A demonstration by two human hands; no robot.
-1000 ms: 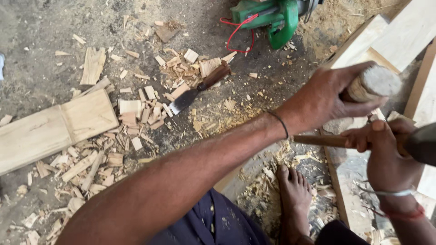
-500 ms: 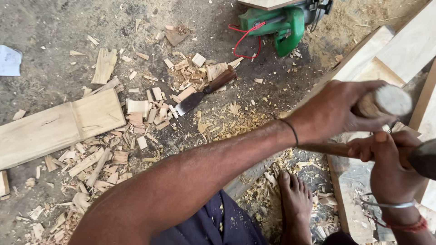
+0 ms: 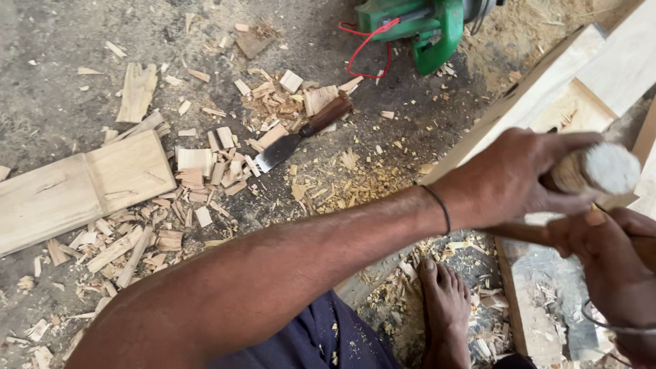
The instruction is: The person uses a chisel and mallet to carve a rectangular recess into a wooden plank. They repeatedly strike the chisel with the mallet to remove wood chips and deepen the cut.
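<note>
Reaching left hand (image 3: 509, 181) gripping chisel handle (image 3: 596, 169)

Woodworking shop, floor-level work. Wood chips (image 3: 205, 178) and shavings litter dirt ground well left of fingers (image 3: 567, 147). Loose chisel (image 3: 301, 133) among them, green power tool (image 3: 417, 24) (red wire attached) above, pale planks (image 3: 82, 184) around, bare foot (image 3: 444, 307) below.
</note>
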